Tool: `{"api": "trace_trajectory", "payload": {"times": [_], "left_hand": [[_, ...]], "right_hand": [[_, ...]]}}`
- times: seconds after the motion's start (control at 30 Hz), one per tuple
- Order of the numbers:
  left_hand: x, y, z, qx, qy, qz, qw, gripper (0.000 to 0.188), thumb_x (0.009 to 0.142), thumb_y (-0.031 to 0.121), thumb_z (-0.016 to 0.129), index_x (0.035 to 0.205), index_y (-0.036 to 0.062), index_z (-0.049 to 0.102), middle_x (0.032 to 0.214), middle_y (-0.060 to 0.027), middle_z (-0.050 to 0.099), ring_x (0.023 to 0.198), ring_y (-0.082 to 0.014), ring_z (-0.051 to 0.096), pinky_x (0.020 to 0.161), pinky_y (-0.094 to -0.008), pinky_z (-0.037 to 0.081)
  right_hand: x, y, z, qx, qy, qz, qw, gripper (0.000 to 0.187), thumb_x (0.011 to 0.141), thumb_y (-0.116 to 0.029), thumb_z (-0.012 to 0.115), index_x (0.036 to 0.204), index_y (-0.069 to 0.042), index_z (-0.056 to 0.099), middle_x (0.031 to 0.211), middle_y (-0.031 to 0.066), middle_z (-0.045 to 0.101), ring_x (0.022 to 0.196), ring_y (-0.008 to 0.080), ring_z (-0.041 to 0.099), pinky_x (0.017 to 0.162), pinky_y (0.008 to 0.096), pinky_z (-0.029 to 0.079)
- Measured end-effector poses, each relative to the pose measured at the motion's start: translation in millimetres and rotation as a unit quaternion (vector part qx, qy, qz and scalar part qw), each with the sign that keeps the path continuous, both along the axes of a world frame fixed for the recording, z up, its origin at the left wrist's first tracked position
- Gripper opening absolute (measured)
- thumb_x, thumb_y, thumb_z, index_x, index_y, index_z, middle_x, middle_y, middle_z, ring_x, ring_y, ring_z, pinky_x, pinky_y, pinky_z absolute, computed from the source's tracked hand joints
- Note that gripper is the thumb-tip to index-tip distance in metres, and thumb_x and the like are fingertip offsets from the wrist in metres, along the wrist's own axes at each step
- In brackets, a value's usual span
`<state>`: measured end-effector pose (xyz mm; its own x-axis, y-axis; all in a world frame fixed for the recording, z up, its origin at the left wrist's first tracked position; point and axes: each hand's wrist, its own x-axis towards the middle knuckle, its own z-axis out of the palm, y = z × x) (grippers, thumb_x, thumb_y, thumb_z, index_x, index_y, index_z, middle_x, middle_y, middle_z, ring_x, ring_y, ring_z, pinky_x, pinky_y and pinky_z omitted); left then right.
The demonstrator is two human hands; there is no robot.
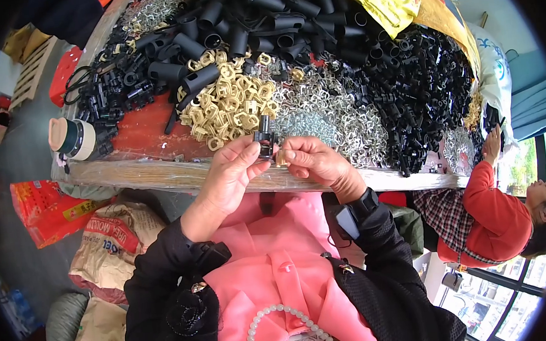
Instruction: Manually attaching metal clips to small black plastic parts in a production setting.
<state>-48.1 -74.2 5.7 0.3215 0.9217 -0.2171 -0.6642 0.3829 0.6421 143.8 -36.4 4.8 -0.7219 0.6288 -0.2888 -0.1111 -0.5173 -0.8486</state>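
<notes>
In front of me, above the table's near edge [178, 176], my left hand [232, 173] pinches a small black plastic fitting [265, 137] with an upright stem. My right hand [316, 161] is closed at the fingertips on a small tan piece [280, 158], close beside the fitting. Whether the two parts touch cannot be made out. Just beyond my hands lie a heap of tan plastic pieces [236, 103], a patch of tiny silvery parts [302, 129] and a spread of silver metal clips [351, 114].
Black tubes [269, 20] are piled at the back, with small black parts [422, 90] heaped right and more black parts [118, 89] left. A lidded cup [79, 138] stands at the left edge. At right, a co-worker in red [491, 212] reaches to the table. Sacks [116, 238] lie lower left.
</notes>
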Motion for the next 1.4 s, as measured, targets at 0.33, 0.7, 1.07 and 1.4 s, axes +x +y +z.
{"api": "trace_trajectory", "payload": {"times": [0.33,0.7,1.07,1.4], "left_hand": [[3.0,10.7,-9.4,0.004,-0.048,0.014,0.999,0.016,0.083,0.015,0.05,0.094,0.0033,0.055,0.093,-0.0064,0.058,0.088,-0.0124,0.054,0.08,-0.0268,0.043],[3.1,-10.4,0.3,-0.013,-0.111,0.003,0.994,0.019,0.084,0.014,0.049,0.097,0.0009,0.052,0.092,-0.0097,0.058,0.089,-0.0175,0.055,0.083,-0.0306,0.044],[4.5,-22.5,3.9,-0.051,0.003,-0.041,0.998,0.024,0.08,0.01,0.055,0.101,-0.0006,0.052,0.093,-0.0071,0.058,0.08,-0.0167,0.058,0.072,-0.0259,0.048],[13.6,-20.1,2.6,-0.055,0.003,-0.055,0.997,0.025,0.079,0.012,0.056,0.101,0.0,0.053,0.093,-0.0071,0.058,0.08,-0.0151,0.058,0.071,-0.0256,0.048]], "right_hand": [[-21.4,1.9,-10.6,0.057,0.006,-0.151,0.987,0.017,0.083,-0.02,0.053,0.082,-0.003,0.051,0.067,-0.0025,0.046,0.051,0.0038,0.037,0.047,0.0163,0.03],[-25.9,-28.9,-7.6,0.399,-0.096,-0.193,0.891,0.028,0.08,-0.009,0.056,0.105,0.0,0.049,0.074,0.001,0.051,0.068,0.0069,0.05,0.066,0.0191,0.042],[-10.8,-35.1,35.4,0.335,-0.08,-0.174,0.922,0.018,0.078,-0.004,0.056,0.095,0.001,0.057,0.079,0.0061,0.054,0.067,0.01,0.052,0.06,0.0209,0.043],[-16.4,-29.7,23.3,0.517,-0.183,-0.191,0.814,0.021,0.075,-0.01,0.061,0.094,-0.001,0.057,0.079,0.0045,0.049,0.063,0.0075,0.047,0.054,0.0202,0.039]]}}
